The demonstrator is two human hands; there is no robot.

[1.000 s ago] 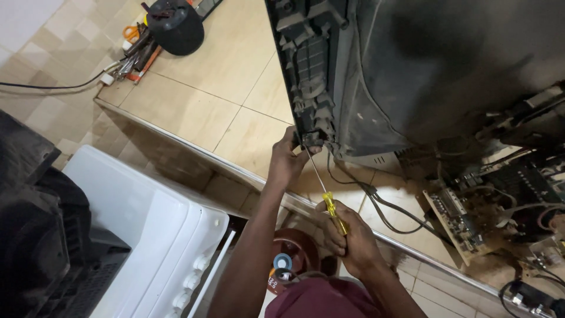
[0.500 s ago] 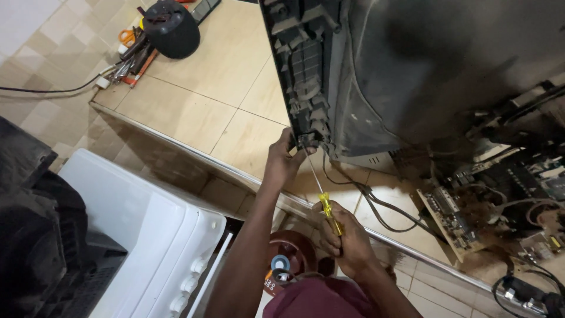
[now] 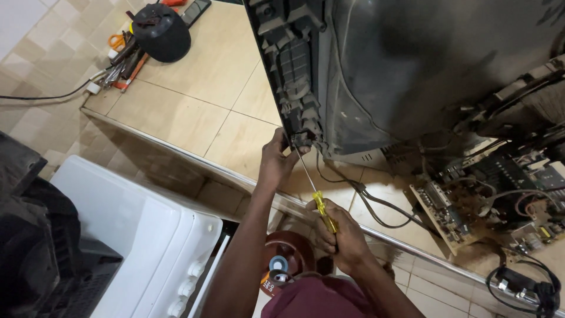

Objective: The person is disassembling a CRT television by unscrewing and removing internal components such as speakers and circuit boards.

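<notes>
1. Your right hand (image 3: 341,235) is closed around the yellow handle of a screwdriver (image 3: 322,207), fingers wrapped tight on the grip, just above the metal edge strip of the tiled counter (image 3: 194,112).
2. The screwdriver's thin metal shaft runs up and to the left from that handle; its tip sits at the lower corner of the dark plastic frame (image 3: 294,82) of the opened television (image 3: 412,65).
3. Your left hand (image 3: 276,159) rests at that same lower corner, fingers curled against the frame right beside the screwdriver tip; you cannot tell whether they pinch anything small there.
4. The television stands tilted on the counter, its grey tube back facing you.
5. To the right, a circuit board (image 3: 453,206) lies on the counter with black cables (image 3: 376,206) trailing from the set.
6. At the far left of the counter sit a black round object (image 3: 162,32) and a cluster of hand tools (image 3: 120,62).
7. Below the counter, left of your arm, is a white appliance (image 3: 135,235).
</notes>
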